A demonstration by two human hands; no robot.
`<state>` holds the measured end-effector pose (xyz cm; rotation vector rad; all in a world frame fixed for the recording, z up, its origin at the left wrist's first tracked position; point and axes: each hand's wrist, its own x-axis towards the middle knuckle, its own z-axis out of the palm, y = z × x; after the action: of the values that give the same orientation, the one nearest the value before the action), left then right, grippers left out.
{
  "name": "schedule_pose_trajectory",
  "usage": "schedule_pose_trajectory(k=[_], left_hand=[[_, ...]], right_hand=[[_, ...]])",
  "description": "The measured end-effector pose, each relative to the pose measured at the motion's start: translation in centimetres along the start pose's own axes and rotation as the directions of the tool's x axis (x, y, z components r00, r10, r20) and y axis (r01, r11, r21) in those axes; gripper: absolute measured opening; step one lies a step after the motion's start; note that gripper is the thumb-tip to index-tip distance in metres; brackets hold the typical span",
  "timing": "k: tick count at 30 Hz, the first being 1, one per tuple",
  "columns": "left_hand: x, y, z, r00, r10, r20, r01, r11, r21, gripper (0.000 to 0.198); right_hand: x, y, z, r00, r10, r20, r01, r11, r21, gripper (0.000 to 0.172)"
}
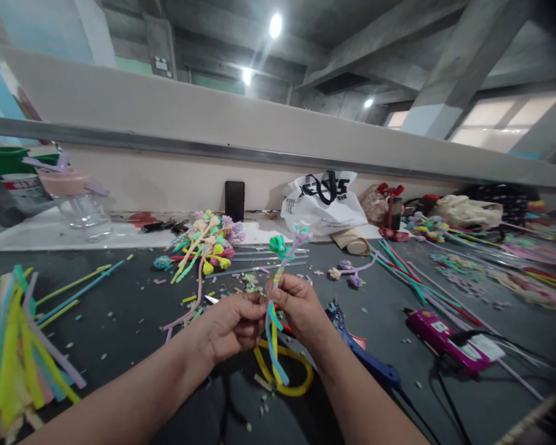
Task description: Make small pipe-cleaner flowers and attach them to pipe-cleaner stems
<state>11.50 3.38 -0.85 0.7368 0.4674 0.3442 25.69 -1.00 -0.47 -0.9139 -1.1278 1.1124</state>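
Note:
A pipe-cleaner flower stem (274, 316) stands upright between my hands, with a green bloom (279, 246) and a lilac one (302, 234) at its top and blue and yellow ends hanging below. My right hand (299, 306) pinches the stem just under the blooms. From the left, my left hand (238, 324) closes its fingertips at the stem's side. Beneath them a yellow loop (301, 389) lies on the dark table (143, 346). Small scissors tips (211, 300) show behind my left hand. Right of my right hand is a dark blue glue gun (375, 366).
Colourful strips (13, 346) fill the left edge. Finished flowers (206, 244), a phone (234, 200) and a white bag (324, 207) stand toward the back. A clear jar (81, 210) is back left. A magenta device (449, 340) with black cables lies right.

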Motion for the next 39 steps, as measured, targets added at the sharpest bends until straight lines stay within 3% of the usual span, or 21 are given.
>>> schedule_pose_trajectory(k=[5, 12, 15, 19, 20, 22, 29, 32, 36, 39], left_hand=[[0.0, 0.5, -0.5, 0.990, 0.099, 0.104, -0.108, 0.990, 0.087, 0.021], [-0.5, 1.6, -0.2, 0.960, 0.275, 0.059, -0.273, 0.858, 0.435, 0.029], [-0.6, 1.9, 0.5, 0.903, 0.426, 0.054, -0.341, 0.637, 0.692, 0.027], [-0.5, 1.7, 1.3, 0.765, 0.630, 0.134, -0.300, 0.164, 0.940, 0.018], [-0.5, 1.5, 1.4, 0.742, 0.652, 0.153, -0.277, 0.091, 0.957, 0.018], [-0.5, 1.2, 1.6, 0.729, 0.666, 0.157, -0.243, 0.037, 0.969, 0.016], [-0.5, 1.2, 1.6, 0.774, 0.628, 0.076, -0.270, 0.220, 0.937, 0.019], [-0.5, 1.2, 1.6, 0.832, 0.555, 0.021, -0.290, 0.401, 0.869, 0.022], [-0.7, 0.4, 1.7, 0.913, 0.406, -0.035, -0.291, 0.710, 0.641, 0.023], [-0.9, -0.3, 2.1, 0.955, 0.294, -0.021, -0.252, 0.849, 0.464, 0.022]], right_hand=[[0.5, 0.6, -0.3, 1.000, 0.001, -0.027, 0.000, 1.000, 0.023, 0.015], [0.5, -0.3, -0.5, 0.999, 0.032, -0.025, -0.032, 0.999, -0.012, 0.015], [0.6, -0.4, -0.5, 0.996, 0.014, -0.088, -0.013, 1.000, 0.011, 0.017], [1.0, -0.2, -0.9, 0.965, -0.017, -0.262, 0.026, 0.999, 0.030, 0.019], [1.1, -0.1, -1.0, 0.956, -0.013, -0.292, 0.024, 0.999, 0.035, 0.018], [1.1, -0.1, -1.1, 0.946, 0.005, -0.323, 0.011, 0.999, 0.048, 0.018], [0.8, -0.6, -0.8, 0.949, 0.051, -0.310, -0.002, 0.988, 0.156, 0.021], [0.8, -1.0, -0.6, 0.956, 0.060, -0.288, 0.006, 0.975, 0.222, 0.022], [0.6, -1.4, -0.3, 0.968, 0.046, -0.245, 0.030, 0.953, 0.300, 0.025], [0.4, -1.4, -0.3, 0.984, 0.042, -0.172, 0.016, 0.946, 0.325, 0.028]])
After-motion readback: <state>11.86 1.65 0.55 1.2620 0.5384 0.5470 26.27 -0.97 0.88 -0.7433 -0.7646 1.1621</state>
